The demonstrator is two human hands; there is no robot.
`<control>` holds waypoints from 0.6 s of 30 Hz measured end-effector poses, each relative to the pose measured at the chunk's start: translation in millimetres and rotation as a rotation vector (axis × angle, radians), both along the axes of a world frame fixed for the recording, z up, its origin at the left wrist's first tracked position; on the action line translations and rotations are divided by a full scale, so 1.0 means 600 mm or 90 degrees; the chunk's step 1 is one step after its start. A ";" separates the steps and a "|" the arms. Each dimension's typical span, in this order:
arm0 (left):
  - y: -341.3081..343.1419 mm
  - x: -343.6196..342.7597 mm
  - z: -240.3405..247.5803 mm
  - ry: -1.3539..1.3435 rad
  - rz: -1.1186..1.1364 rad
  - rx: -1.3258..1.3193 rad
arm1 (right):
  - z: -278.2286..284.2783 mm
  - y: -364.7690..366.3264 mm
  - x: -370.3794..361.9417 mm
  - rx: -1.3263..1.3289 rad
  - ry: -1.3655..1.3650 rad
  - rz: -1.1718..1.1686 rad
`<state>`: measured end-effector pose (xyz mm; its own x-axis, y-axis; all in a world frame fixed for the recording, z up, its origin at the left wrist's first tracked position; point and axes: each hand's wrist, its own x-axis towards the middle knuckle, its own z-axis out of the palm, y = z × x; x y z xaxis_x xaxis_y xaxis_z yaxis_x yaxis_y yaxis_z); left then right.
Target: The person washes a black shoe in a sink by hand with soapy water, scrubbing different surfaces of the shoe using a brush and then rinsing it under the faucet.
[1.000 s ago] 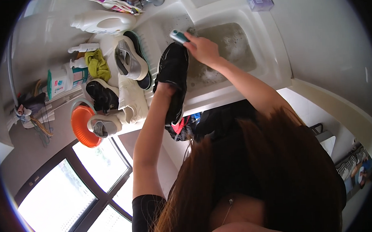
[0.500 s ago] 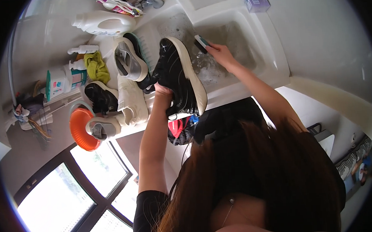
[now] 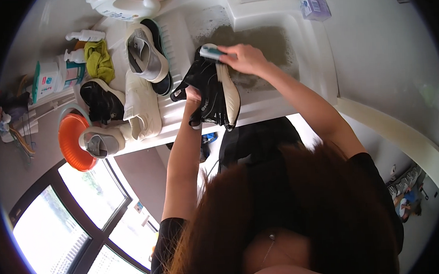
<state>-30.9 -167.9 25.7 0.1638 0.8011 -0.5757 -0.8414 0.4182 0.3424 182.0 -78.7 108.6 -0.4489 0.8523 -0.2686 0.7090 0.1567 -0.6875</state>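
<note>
My left hand (image 3: 193, 95) is inside the opening of a black sneaker (image 3: 209, 93) with a thick cream sole, holding it up at the sink's front edge. Most of its fingers are hidden in the shoe. My right hand (image 3: 245, 59) grips a scrub brush (image 3: 211, 52) with a pale and teal back, pressed against the toe end of the sneaker where sole meets upper. The brush's bristles are hidden. Behind the shoe lies the white sink basin (image 3: 316, 59), with murky grey water (image 3: 269, 42) in it.
Left of the basin, a grey-white shoe (image 3: 147, 52), a white shoe (image 3: 142, 103), a black shoe (image 3: 102, 100) and a small grey shoe (image 3: 102, 142) crowd the ledge. An orange basin (image 3: 73, 143), green cloth (image 3: 98, 61) and detergent jug (image 3: 125, 6) stand beyond. A purple box (image 3: 315, 7) sits at back right.
My right hand has brought the brush from over the water leftward onto the sneaker's toe. The sneaker has tilted and come slightly lower, still on my left hand. The whole view has shifted a little.
</note>
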 end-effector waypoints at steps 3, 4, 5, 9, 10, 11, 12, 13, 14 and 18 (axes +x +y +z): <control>-0.001 -0.009 -0.016 -0.126 0.003 0.024 | -0.038 0.049 -0.033 -0.060 -0.021 -0.056; 0.001 -0.006 -0.011 -0.190 -0.017 0.066 | -0.053 0.061 -0.040 -0.072 -0.017 -0.068; 0.004 -0.002 -0.005 -0.252 -0.038 0.111 | -0.080 0.075 -0.045 -0.057 -0.024 -0.083; -0.011 -0.013 -0.003 0.405 -0.131 0.327 | -0.137 0.079 -0.051 0.010 -0.103 -0.067; -0.016 -0.023 -0.004 0.410 -0.121 0.325 | -0.153 0.062 -0.056 0.044 -0.118 -0.115; -0.018 -0.024 0.001 0.431 -0.124 0.324 | -0.179 0.045 -0.048 0.050 -0.092 -0.138; -0.019 -0.020 0.010 0.449 -0.128 0.324 | -0.207 0.030 -0.034 0.057 -0.070 -0.162; -0.003 0.002 0.021 0.452 -0.148 0.338 | -0.249 0.033 0.004 0.065 -0.085 -0.176; 0.025 0.035 0.031 0.447 -0.178 0.363 | -0.294 0.050 0.060 -0.010 -0.148 -0.163; -0.016 0.007 0.013 0.116 -0.024 0.209 | -0.178 0.016 0.031 -0.366 0.183 -0.234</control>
